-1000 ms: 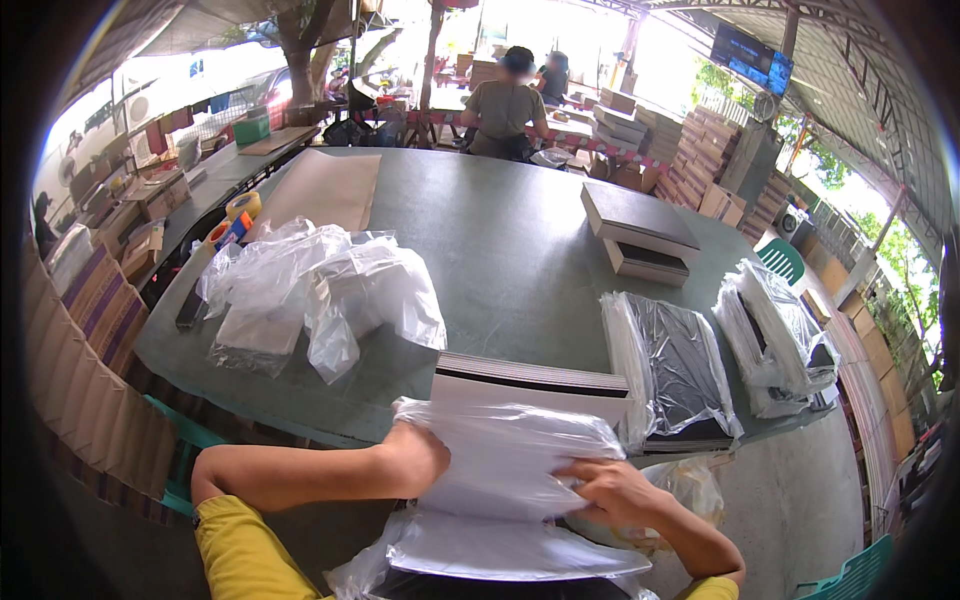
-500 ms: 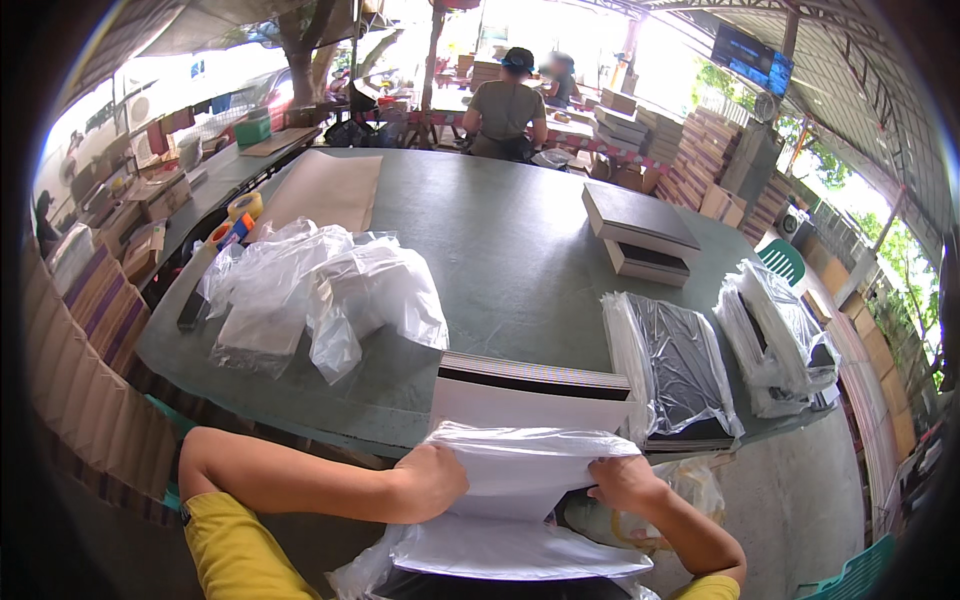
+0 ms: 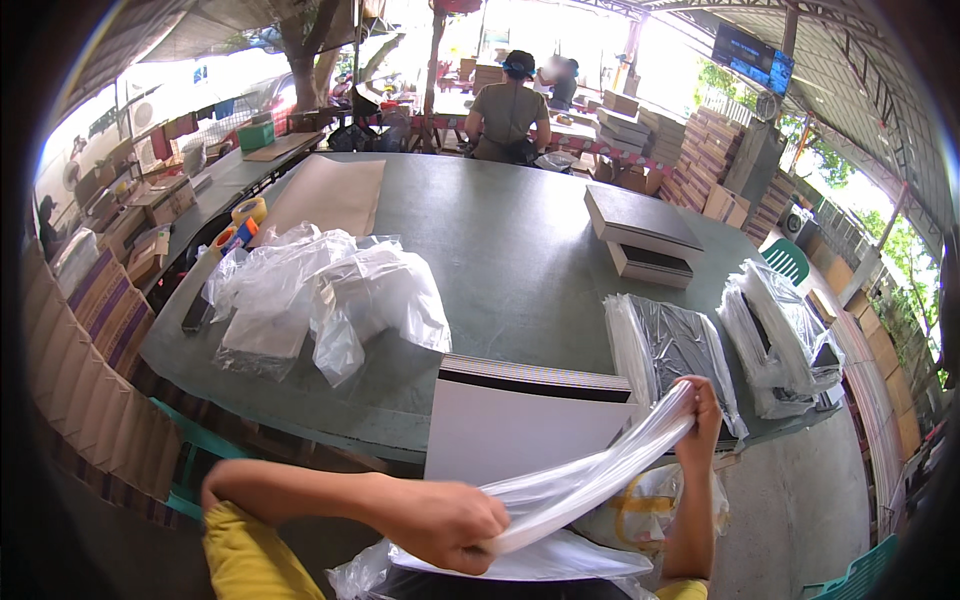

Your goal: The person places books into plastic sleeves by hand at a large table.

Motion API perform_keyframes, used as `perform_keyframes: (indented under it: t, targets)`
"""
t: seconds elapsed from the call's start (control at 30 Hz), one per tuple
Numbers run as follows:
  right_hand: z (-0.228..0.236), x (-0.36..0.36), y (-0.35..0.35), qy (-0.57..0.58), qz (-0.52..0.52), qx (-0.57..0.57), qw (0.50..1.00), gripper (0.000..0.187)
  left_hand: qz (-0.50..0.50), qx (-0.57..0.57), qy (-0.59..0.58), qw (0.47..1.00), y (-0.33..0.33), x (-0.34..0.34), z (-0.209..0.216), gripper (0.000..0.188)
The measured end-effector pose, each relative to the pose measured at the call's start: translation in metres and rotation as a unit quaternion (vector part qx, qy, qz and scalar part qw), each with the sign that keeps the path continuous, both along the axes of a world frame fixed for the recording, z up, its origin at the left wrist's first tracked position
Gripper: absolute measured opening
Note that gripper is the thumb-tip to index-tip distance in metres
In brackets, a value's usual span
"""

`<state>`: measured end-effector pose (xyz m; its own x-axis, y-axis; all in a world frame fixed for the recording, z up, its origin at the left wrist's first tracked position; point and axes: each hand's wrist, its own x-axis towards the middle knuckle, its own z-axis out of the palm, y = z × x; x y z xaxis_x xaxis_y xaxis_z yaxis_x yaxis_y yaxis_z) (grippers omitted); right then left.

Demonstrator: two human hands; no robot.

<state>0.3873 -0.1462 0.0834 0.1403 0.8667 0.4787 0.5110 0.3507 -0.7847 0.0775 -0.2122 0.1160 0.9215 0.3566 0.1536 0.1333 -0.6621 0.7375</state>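
Note:
A clear plastic bag (image 3: 600, 480) is pulled into a long twisted strip between my hands. My left hand (image 3: 450, 520), slightly blurred, is closed on its lower end above my lap. My right hand (image 3: 700, 415) grips the raised end, near the table's front edge. Just beyond the bag, a stack of white boards with dark edges (image 3: 520, 425) rests at the table edge. More clear plastic (image 3: 540, 558) lies across my lap over something dark.
Loose plastic bags (image 3: 345, 290) are heaped on the green table (image 3: 480, 230). Plastic-wrapped black boards (image 3: 675, 350) and another wrapped bundle (image 3: 775, 340) lie at right, with two thick dark boards (image 3: 640, 230) behind. Tape rolls (image 3: 245, 212) sit at left. A co-worker (image 3: 508, 110) is beyond the table.
My right hand has risen and moved right with one end of the bag. My left hand has moved lower and toward the right. The bag went from spread wide to a slanting strip.

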Motion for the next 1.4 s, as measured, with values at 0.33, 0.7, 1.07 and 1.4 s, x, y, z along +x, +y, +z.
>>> perform_keyframes:
  t: [0.33, 0.7, 1.07, 1.4]
  targets:
    - [-0.025, -0.015, -0.008, -0.264, -0.004, 0.137, 0.955, 0.05, 0.554, 0.247, -0.083, 0.791, 0.059, -0.046, -0.066, 0.042]
    - [-0.035, -0.007, -0.01, -0.11, 0.048, 0.056, 0.991, 0.041, 0.443, 0.303, -0.055, 0.842, 0.04, -0.047, -0.057, 0.054]
    - [-0.026, 0.001, -0.024, -0.107, 0.045, 0.061, 0.991, 0.032, 0.399, 0.331, -0.079, 0.851, 0.019, -0.037, -0.025, 0.049]
    - [-0.031, 0.014, -0.017, -0.065, 0.096, 0.012, 0.993, 0.016, 0.418, 0.203, -0.089, 0.881, 0.033, -0.047, -0.039, 0.035]
